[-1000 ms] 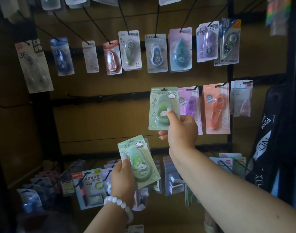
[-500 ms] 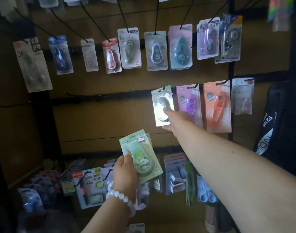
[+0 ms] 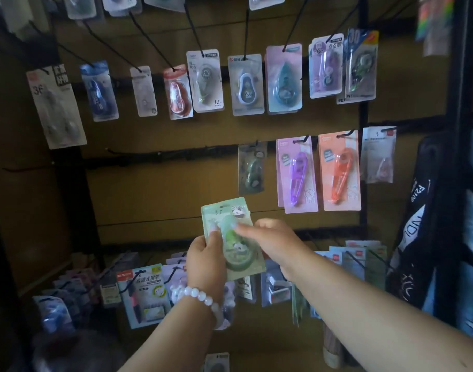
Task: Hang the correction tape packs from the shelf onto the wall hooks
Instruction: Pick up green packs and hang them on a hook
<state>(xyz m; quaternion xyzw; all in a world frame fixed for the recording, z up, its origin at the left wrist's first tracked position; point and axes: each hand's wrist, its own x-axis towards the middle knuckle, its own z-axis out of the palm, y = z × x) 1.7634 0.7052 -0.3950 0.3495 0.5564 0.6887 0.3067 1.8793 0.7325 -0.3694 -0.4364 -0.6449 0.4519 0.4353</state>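
L hand (image 3: 206,260) grips green pack (image 3: 231,238); R hand (image 3: 274,241) fingers touch it.

A black bag with white lettering (image 3: 415,237) hangs at three o'clock. A boxed pen set with a blue card (image 3: 146,299) sits at seven o'clock. Neon sticky notes (image 3: 435,16) show at one o'clock.

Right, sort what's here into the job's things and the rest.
Job: green pack in hand, left hand, right hand, hung green pack, empty hooks.
Rest: purple pack, orange pack, bracelet, pen pack.
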